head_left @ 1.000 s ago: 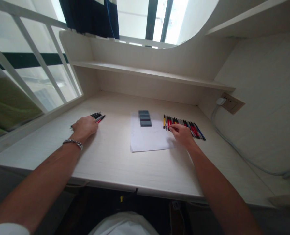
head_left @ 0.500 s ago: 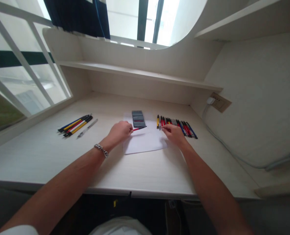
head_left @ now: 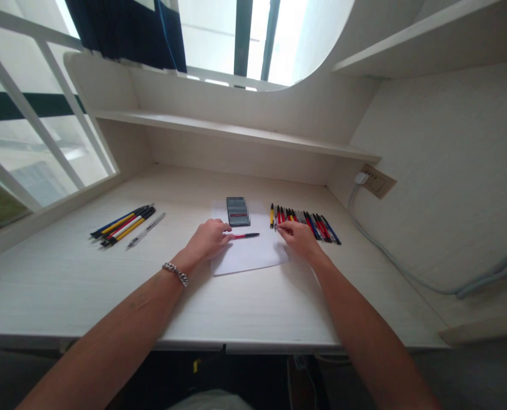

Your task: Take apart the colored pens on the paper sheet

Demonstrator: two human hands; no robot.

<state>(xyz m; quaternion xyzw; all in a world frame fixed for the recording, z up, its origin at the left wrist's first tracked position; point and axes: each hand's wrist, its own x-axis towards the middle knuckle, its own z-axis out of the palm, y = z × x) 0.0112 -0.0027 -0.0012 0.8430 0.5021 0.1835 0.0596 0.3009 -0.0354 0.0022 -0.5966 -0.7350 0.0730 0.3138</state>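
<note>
A red pen with a black tip (head_left: 245,235) lies across the white paper (head_left: 245,259). My left hand (head_left: 211,239), a chain bracelet at its wrist, is at the pen's left end with thumb and forefinger apart. Beyond the pen, a dark grey flat object with a blurred face (head_left: 237,212) rests on the paper. At the right, my right hand (head_left: 297,234) pinches the lower end of a clear pen (head_left: 275,218) in a row of pens (head_left: 319,226). A yellow and black pen (head_left: 272,216) stands at that row's left end. My right hand partly hides the row.
On the left of the desk (head_left: 185,313) lies a bundle of several coloured pens (head_left: 123,225), with a clear pen (head_left: 146,230) beside it. A low shelf (head_left: 236,132) spans the back. A plug (head_left: 361,178) and cable (head_left: 390,259) run along the right wall.
My left hand has lowered the red pen toward me, and its fingers have parted. The pen now lies flat. My right hand stays at the pen row while the view has shifted slightly.
</note>
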